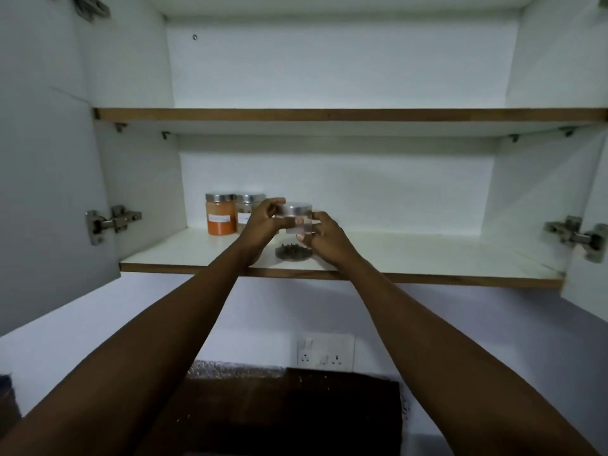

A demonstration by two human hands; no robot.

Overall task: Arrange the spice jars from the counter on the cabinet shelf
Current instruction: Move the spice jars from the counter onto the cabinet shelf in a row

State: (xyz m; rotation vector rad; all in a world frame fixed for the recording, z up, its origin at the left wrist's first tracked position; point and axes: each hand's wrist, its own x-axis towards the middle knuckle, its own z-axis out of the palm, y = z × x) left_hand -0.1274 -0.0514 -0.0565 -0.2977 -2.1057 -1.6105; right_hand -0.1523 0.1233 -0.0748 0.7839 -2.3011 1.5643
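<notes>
A clear jar (293, 251) with a silver lid and dark spice at its bottom stands near the front edge of the lower cabinet shelf (427, 258). My left hand (263, 222) grips it from the left at lid height. My right hand (324, 236) holds its right side, fingertips on the glass. Behind and to the left stand an orange spice jar (220, 213) and a pale spice jar (245, 209), both with silver lids and white labels. The pale jar is partly hidden by my left hand.
The upper shelf (329, 114) is bare. Both cabinet doors stand open, with hinges at the left (112, 222) and right (574, 236). A wall socket (325, 352) sits below the cabinet, above a dark counter (279, 409).
</notes>
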